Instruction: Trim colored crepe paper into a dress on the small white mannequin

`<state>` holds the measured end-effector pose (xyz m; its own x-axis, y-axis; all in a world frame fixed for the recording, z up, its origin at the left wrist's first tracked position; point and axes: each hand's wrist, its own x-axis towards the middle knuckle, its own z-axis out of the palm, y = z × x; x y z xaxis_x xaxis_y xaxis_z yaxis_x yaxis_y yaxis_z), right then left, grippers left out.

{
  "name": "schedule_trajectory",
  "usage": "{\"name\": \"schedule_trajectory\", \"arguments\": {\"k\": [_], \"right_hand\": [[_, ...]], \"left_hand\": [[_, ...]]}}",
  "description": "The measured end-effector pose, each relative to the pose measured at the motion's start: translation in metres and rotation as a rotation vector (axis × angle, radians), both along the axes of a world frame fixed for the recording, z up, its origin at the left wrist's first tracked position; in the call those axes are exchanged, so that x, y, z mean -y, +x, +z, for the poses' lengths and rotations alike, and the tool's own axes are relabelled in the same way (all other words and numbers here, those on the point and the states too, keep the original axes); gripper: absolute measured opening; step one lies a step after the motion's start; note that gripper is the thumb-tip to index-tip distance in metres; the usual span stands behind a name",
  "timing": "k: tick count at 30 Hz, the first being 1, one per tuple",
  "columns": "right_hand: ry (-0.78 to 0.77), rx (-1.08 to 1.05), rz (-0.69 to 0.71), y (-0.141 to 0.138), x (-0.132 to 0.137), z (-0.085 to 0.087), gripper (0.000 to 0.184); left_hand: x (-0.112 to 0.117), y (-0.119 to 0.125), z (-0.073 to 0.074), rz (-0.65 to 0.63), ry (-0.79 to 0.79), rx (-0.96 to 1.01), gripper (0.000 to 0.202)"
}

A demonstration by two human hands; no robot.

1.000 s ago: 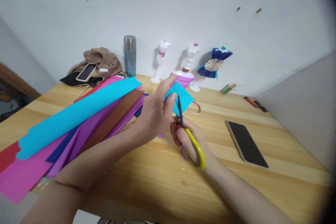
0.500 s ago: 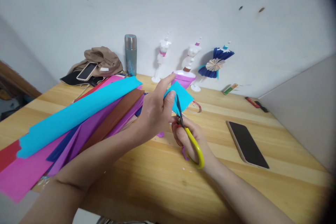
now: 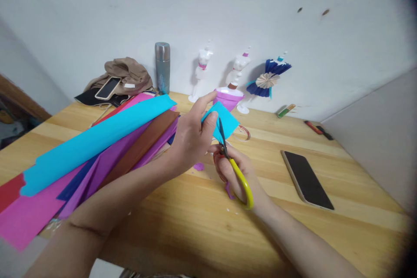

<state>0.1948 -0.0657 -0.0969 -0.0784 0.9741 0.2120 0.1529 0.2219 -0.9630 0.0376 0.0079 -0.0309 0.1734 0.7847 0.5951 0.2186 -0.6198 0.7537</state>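
Showing two bare hands at work above a wooden desk (image 3: 195, 226), with a cyan paper piece (image 3: 230, 122) raised between them near the middle of the view. The left-hand grip (image 3: 195, 134) pinches this piece, thumb laid over its near face and index finger extended toward 1 o'clock; the paper lies at about 3 o'clock from that hand. The right-hand grip (image 3: 243, 163) is wrapped around the handles of scissors (image 3: 239, 174), whose long axis runs roughly from 11 to 5 o'clock. Key relation: the paper lies at 11 o'clock from the right hand, in line with the scissors, and one dark blade (image 3: 222, 130) crosses its near face, tip just beside the left thumb; the second blade cannot be made out. The left hand, touching the paper, is the nearer. A purple bucket (image 3: 230, 99) stands beyond at 12 o'clock; a long folded cyan strip (image 3: 100, 143) tops the coloured sheets at 9 o'clock; a dark-screened smartphone (image 3: 306, 180) lies at 4 o'clock.
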Motion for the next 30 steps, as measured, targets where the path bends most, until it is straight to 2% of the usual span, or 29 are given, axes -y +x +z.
{"name": "schedule_trajectory", "arguments": {"k": [6, 15, 19, 25, 30], "right_hand": [[-0.007, 0.034, -0.006, 0.0008, 0.0009, -0.0002, 0.041], [0.017, 0.024, -0.005, 0.0024, -0.0012, -0.0029, 0.039], [0.009, 0.017, -0.006, 0.0018, -0.0011, -0.0040, 0.044], [-0.002, -0.025, 0.002, -0.0001, 0.0007, -0.0026, 0.037], [-0.021, -0.007, -0.015, -0.0001, 0.0010, -0.0018, 0.041]], "left_hand": [[0.0000, 0.0001, -0.0018, -0.013, -0.042, -0.019, 0.049], [-0.0006, -0.0001, -0.0011, -0.011, -0.058, -0.001, 0.046], [-0.0018, 0.0000, -0.0015, -0.007, -0.026, -0.002, 0.045], [-0.0011, 0.0014, -0.0021, 0.000, -0.030, -0.006, 0.047], [-0.0006, 0.0006, -0.0019, -0.005, -0.043, -0.017, 0.048]]}}
